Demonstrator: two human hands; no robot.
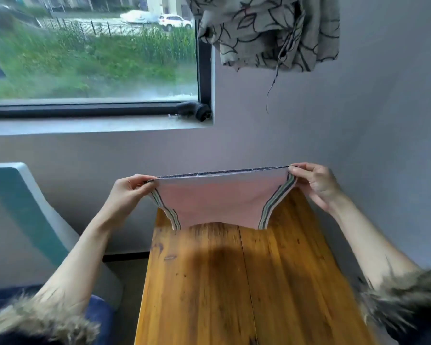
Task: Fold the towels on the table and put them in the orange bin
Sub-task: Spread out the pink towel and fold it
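Head view: my left grip (127, 192) and right grip (314, 183) each pinch a top corner of the pink towel (219, 197), stretched taut above the counter (234, 282) at 12 o'clock.

We note soft daylight from the window (90, 51); below it, a dull shadow on the table (209, 282). Frame edges bend and blur.

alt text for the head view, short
Two hands, left hand and right hand, pinch the top corners of a pink towel with striped ends, stretched above a wooden table. A window is behind.
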